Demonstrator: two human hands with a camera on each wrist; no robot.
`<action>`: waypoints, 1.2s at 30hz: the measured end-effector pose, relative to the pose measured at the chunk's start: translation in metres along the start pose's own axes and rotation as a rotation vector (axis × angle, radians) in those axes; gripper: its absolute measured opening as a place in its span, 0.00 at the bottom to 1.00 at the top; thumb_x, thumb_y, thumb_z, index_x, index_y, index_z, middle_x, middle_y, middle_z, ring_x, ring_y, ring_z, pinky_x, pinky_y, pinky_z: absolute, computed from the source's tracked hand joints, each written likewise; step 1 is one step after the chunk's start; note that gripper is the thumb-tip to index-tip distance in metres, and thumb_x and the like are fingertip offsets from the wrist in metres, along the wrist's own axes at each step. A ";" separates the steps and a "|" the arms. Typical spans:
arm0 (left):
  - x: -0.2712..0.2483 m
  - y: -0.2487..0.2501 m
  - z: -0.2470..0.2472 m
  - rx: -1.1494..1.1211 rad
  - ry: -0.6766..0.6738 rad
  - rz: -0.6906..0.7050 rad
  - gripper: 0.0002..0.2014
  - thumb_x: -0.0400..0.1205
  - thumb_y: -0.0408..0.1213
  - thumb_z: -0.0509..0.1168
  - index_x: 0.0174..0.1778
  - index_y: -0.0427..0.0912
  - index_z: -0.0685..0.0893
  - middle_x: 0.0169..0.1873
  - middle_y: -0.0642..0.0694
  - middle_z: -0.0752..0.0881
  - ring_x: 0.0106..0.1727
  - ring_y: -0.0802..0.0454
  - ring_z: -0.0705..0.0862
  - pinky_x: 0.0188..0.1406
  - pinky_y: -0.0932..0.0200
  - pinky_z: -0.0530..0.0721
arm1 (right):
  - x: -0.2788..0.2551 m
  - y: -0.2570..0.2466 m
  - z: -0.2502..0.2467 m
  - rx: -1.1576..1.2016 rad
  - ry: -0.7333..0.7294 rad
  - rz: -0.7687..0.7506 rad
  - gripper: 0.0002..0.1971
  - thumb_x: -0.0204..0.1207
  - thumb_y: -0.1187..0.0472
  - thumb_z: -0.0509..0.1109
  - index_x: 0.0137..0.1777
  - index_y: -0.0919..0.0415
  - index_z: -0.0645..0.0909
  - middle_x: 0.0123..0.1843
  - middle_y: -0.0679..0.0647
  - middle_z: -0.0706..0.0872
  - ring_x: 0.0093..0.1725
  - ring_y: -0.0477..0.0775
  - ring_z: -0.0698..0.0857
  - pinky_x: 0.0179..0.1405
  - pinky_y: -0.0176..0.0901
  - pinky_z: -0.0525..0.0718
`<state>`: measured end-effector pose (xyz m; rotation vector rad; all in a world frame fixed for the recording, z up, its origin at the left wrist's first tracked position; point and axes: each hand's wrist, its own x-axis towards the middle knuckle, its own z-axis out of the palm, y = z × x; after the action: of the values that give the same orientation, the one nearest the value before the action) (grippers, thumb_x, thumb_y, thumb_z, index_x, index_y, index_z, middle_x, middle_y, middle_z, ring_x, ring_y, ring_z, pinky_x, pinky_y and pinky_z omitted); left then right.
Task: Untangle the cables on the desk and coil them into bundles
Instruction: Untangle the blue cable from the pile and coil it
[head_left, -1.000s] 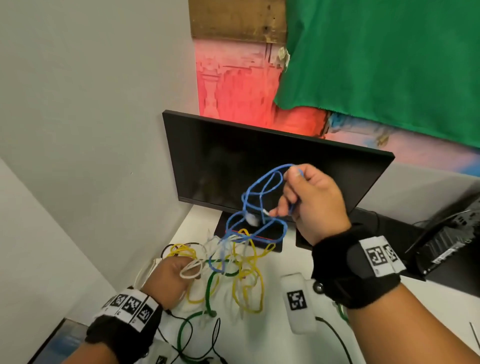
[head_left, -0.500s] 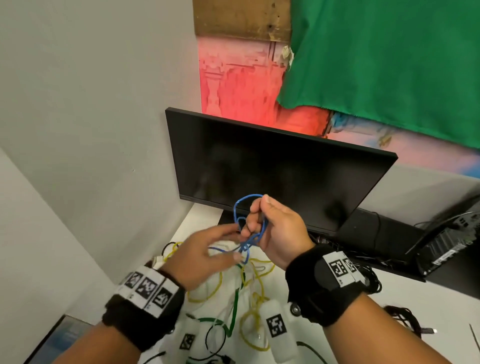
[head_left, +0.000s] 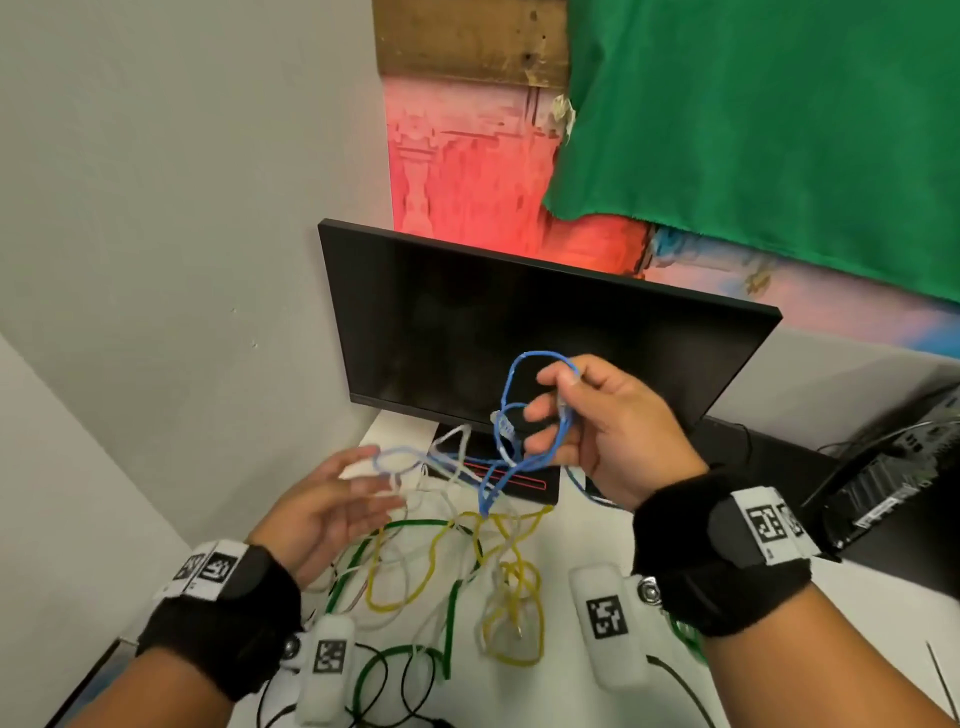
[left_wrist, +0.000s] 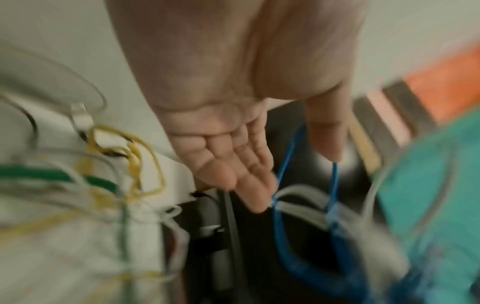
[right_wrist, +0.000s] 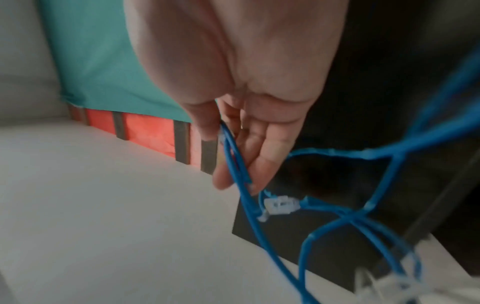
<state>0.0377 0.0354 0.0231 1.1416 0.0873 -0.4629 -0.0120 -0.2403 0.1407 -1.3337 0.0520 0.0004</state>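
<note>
Left grip hangs above the bench, palm turned inward, fingers straight and loosely spread, holding nothing. In the left wrist view a blue loop passes between its thumb and fingers; contact cannot be judged through the motion blur. Fingertips smear in the head view too.

Tangle below it: a green cable, a yellow cable and thin white cable lie looped over one another on the bench; which strand runs over which is hard to make out. Black cable loops at the near edge are cut off by the frame bottom and partly covered by the left wrist camera.

Centre: blue cable raised off the bench in front of the dark monitor, its lower strands trailing down into the tangle. A clear plug dangles among its loops just past the fingertips.

Right grip, fingers curled, pinches the blue cable between thumb and fingers; the right wrist view shows two strands running under the thumb. How many loops it has gathered is unclear, since the hand hides the far side.

Far right: a black device with wires sits on a dark surface, cut off by the frame edge; its type cannot be told. No container shows in any view.
</note>
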 end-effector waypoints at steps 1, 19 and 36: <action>-0.002 0.006 0.007 -0.047 -0.009 0.061 0.30 0.68 0.33 0.71 0.69 0.46 0.78 0.60 0.35 0.86 0.57 0.35 0.87 0.57 0.46 0.83 | 0.001 0.005 0.004 0.010 0.001 0.034 0.08 0.89 0.61 0.59 0.54 0.59 0.80 0.41 0.59 0.89 0.31 0.58 0.90 0.30 0.49 0.90; 0.004 -0.020 0.021 1.293 0.148 0.404 0.09 0.72 0.49 0.69 0.35 0.47 0.85 0.40 0.53 0.84 0.48 0.48 0.83 0.54 0.48 0.81 | 0.017 0.021 -0.028 -0.070 0.267 -0.046 0.13 0.89 0.60 0.57 0.50 0.61 0.82 0.23 0.50 0.74 0.17 0.46 0.68 0.20 0.43 0.81; -0.001 -0.036 0.062 1.368 0.121 0.323 0.06 0.75 0.35 0.70 0.46 0.47 0.87 0.41 0.52 0.87 0.47 0.52 0.84 0.52 0.55 0.80 | 0.013 0.007 -0.013 0.368 0.010 -0.102 0.13 0.87 0.60 0.55 0.44 0.59 0.78 0.28 0.55 0.77 0.25 0.54 0.79 0.26 0.47 0.84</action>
<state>0.0118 -0.0316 0.0190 2.4726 -0.3670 -0.1054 0.0002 -0.2520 0.1302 -0.9677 -0.0078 -0.0982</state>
